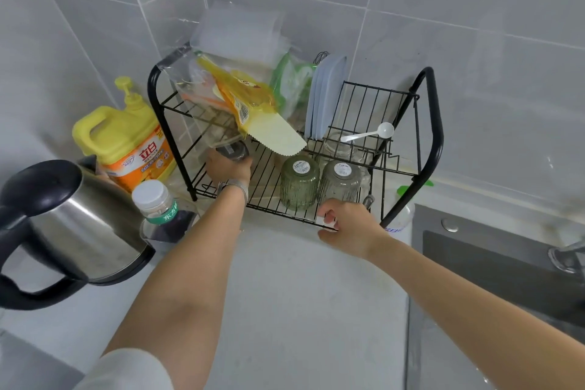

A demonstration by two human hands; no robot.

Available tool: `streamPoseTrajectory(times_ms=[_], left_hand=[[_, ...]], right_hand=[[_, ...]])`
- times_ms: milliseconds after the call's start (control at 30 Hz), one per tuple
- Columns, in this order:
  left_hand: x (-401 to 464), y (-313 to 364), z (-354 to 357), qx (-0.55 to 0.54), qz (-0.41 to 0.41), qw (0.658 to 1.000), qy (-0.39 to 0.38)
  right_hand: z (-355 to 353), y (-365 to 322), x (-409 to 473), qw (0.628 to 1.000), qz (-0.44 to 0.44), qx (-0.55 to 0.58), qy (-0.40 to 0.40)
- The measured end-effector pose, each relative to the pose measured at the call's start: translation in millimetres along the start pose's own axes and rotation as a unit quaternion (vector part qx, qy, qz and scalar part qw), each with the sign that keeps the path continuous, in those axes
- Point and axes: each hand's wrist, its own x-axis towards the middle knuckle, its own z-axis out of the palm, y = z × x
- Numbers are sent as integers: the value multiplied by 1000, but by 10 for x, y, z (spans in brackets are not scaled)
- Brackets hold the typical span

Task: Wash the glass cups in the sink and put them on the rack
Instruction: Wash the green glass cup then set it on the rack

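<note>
- Step in hand, as judged: placing. The left hand (228, 168) grips a glass cup (233, 150) at the left end of the lower shelf of the rack (435, 123), beneath the upper shelf. The cup is dark and partly hidden; whether it already rests on the wires cannot be told.
- The right hand (346, 225) is at the front edge of the lower shelf, fingers curled. It appears to hold the front wire or merely rest there; which one cannot be told.
- Two ribbed cups (300, 182) stand upside down, side by side on the lower shelf, each with a round sticker on its base. The right one (340, 180) is just behind the right hand.
- Next move, as judged: seat the cup mouth-down, clear of the snack bag (250, 104) overhanging from the upper shelf, then let go.
- Materials: the rack is black coated wire with a tubular frame; the cups are greenish ribbed glass; the counter (300, 310) is smooth and pale.
- The sink (493, 263) lies to the right, grey metal; no cup is visible in it.
- A steel kettle (72, 231) and a yellow detergent jug (126, 142) stand left of the rack.
</note>
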Motion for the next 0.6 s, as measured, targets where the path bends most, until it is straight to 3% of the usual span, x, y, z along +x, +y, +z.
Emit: streamPoseTrajectory(times_ms=[200,367,467,600], left_hand=[[64,88,98,-59,30,995,-71],[57,268,189,71,63,987,-132],[54,358,239,130,29,981,-144],[75,344,282,156,45,973,-166]], right_hand=[[20,41,-2,1000,-1,17,3],[6,20,-7,1000,-8,21,1],[-3,11,-12,1000,-14,20,3],[-4,11,-23,1000,-20,14,0]])
